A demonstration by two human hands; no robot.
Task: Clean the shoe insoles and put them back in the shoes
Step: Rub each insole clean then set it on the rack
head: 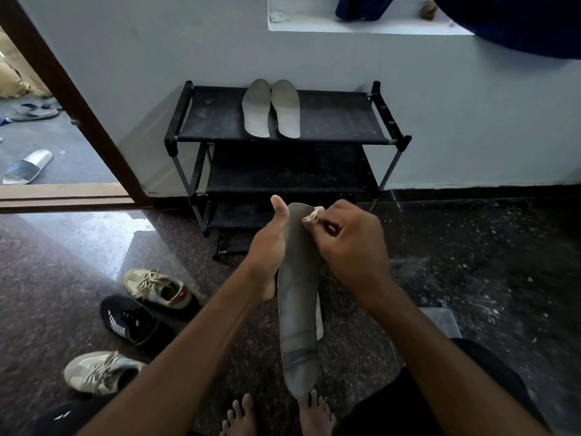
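Note:
My left hand grips a long grey insole from its left edge, thumb up along the toe end. A second pale insole edge shows just behind it. My right hand pinches a small beige cloth against the insole's upper right. A pair of grey insoles lies side by side on the top shelf of the black shoe rack. On the floor at the left sit a beige sneaker, a black sneaker and another beige sneaker.
The rack stands against a pale wall. My bare feet are at the bottom edge. A doorway at the left opens onto a floor with a white slide sandal and dark slippers. Dark blue cloth hangs at top right.

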